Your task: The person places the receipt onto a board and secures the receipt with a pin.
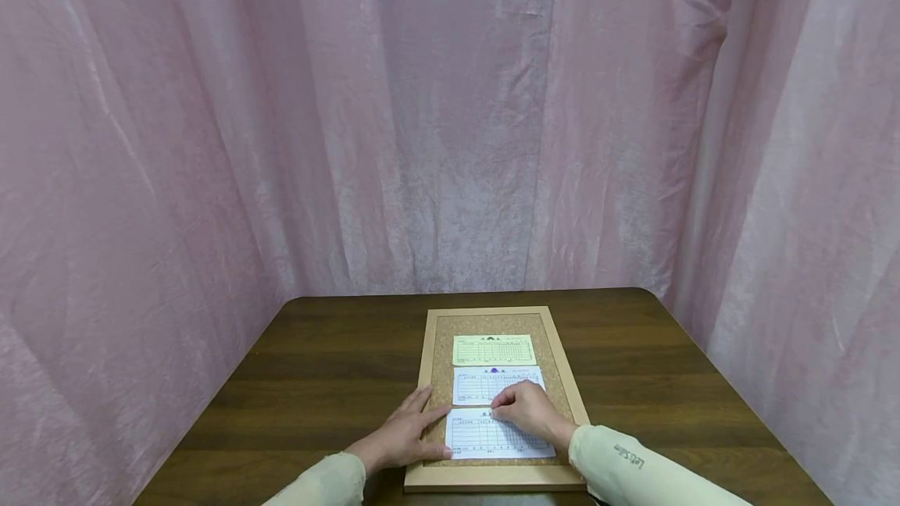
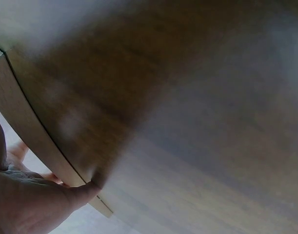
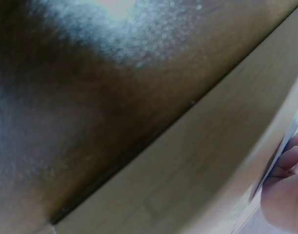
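Note:
A cork board (image 1: 439,342) with a light wood frame lies on the table. On it are three printed slips in a column: a yellow-green slip (image 1: 492,350), a white slip (image 1: 469,386) below it, and another white slip (image 1: 478,436) nearest me. The upper two each have a small dark or purple spot at top centre. My left hand (image 1: 401,434) rests across the board's left frame, fingers spread, fingertips by the lowest slip's left edge. My right hand (image 1: 527,410) pinches something small at that slip's top middle; the fingertips hide it.
The dark brown wooden table (image 1: 337,350) spreads around the board on both sides. Pink curtains (image 1: 464,115) hang behind it and to either side. The board's raised frame edge (image 3: 207,141) shows close up in the right wrist view.

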Action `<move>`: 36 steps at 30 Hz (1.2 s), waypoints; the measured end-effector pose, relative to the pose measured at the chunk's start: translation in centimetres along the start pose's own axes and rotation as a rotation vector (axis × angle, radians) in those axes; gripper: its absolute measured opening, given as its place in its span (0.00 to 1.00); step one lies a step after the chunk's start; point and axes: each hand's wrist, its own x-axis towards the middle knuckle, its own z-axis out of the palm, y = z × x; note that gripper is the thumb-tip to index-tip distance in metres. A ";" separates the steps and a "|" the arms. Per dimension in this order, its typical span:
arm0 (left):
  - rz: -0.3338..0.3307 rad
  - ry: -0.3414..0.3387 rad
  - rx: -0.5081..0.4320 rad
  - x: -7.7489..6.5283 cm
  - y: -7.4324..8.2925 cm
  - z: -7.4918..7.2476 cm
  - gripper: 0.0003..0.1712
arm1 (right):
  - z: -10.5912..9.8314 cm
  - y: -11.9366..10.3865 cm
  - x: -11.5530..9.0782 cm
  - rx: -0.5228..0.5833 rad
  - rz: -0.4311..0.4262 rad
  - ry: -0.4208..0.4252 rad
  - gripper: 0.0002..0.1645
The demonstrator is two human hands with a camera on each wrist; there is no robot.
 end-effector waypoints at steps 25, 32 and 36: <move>-0.019 -0.016 -0.017 0.1 -0.2 0.2 0.45 | -0.2 -0.2 -0.1 0.006 0.013 0.010 0.03; -0.017 -0.016 -0.010 0.1 -0.2 0.2 0.45 | -0.1 -0.2 -0.1 -0.002 0.011 0.008 0.02; -0.016 -0.016 -0.012 0.2 -0.2 0.2 0.45 | -0.1 -0.2 -0.1 0.001 0.017 0.006 0.03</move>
